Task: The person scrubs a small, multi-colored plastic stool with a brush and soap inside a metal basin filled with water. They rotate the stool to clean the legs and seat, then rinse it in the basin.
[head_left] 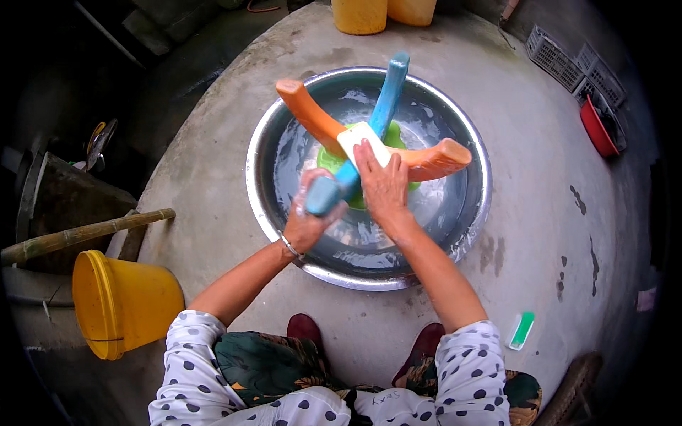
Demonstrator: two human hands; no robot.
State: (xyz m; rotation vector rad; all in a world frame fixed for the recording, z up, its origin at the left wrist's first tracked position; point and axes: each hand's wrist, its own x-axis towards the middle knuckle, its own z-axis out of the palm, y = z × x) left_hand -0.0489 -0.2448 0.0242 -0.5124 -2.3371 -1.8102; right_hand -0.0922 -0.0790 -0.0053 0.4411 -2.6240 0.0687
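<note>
A small plastic stool with blue legs (387,98), orange legs (312,113) and a green part (330,160) low in the middle stands legs-up in a wide metal basin (472,213) with water in it. My left hand (307,221), wet and slightly blurred, is closed round the near end of a blue leg. Under the fingers of my right hand (383,177) a white rectangular block (364,142) is gripped and pressed against the middle, where the legs cross. The block's underside is hidden, so I cannot tell whether it is a brush or a sponge.
A yellow bucket (135,305) lies tilted at the left, below a bamboo pole (85,236). On the concrete at the right rests a white-and-green brush (522,331). Yellow containers (359,15) stand at the back. Grey crates (558,60) and a red basin (599,129) are far right.
</note>
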